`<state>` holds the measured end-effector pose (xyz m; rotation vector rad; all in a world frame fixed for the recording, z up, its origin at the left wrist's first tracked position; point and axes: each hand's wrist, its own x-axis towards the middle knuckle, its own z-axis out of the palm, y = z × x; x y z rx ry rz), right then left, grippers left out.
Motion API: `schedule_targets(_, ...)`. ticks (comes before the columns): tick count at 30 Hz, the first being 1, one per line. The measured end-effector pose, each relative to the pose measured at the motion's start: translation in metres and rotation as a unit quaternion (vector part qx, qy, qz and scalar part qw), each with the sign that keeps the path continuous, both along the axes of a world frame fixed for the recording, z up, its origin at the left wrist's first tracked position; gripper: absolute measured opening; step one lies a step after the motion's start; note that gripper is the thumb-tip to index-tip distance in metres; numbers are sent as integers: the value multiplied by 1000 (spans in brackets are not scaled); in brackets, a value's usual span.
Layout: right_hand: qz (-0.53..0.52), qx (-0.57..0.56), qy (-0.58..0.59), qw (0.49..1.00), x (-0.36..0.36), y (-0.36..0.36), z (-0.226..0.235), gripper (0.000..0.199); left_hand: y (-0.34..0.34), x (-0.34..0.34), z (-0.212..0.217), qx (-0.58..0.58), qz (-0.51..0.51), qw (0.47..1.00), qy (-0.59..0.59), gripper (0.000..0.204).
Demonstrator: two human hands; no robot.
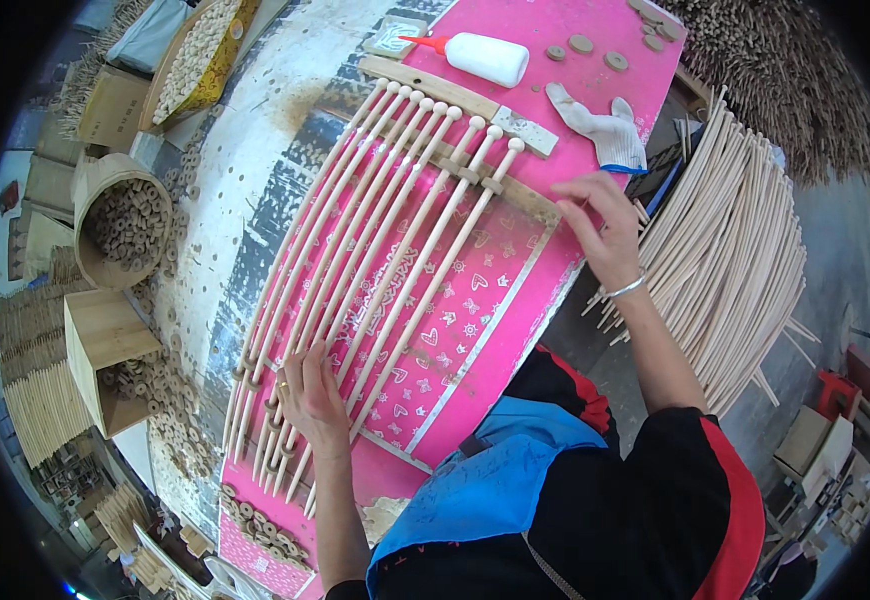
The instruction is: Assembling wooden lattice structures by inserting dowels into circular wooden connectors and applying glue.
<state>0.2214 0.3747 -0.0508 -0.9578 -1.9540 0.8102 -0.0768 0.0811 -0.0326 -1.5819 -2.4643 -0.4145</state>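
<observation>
Several thin wooden rods (362,225) with round ball tips lie side by side across a pink patterned table cover (475,310). Their upper ends rest over a wooden strip (435,90). Small wooden rings (492,185) sit on the rods, some close to the balls and others toward the lower ends. My left hand (313,398) is closed around the lower part of the rods, beside the rings there; its fingertips partly hide what they grip. Past the right end of the strip, my right hand (603,228) hovers with bent fingers and thumb apart, holding nothing visible.
A white glue bottle (487,60) with a red nozzle and a white glove (603,128) lie at the far side. Loose rods (720,260) are piled on the right. At left stand a round tub (120,215) of rings, a wooden box (105,350), and a tray of balls (200,55).
</observation>
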Motion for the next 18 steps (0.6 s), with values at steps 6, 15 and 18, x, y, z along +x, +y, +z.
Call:
schedule_targets(6,160,-70,76,982,-43,-60,7,19,-12,13,33,26,16,999,22,25)
schedule_targets(15,281,-566,249,734,-122,-125,18,31,-61,47,77,-9,15,999,-29,36)
schedule_targets(18,272,-554,256,744,-116,-113,21,29,-99,36,90,-48,62,996,-46,38)
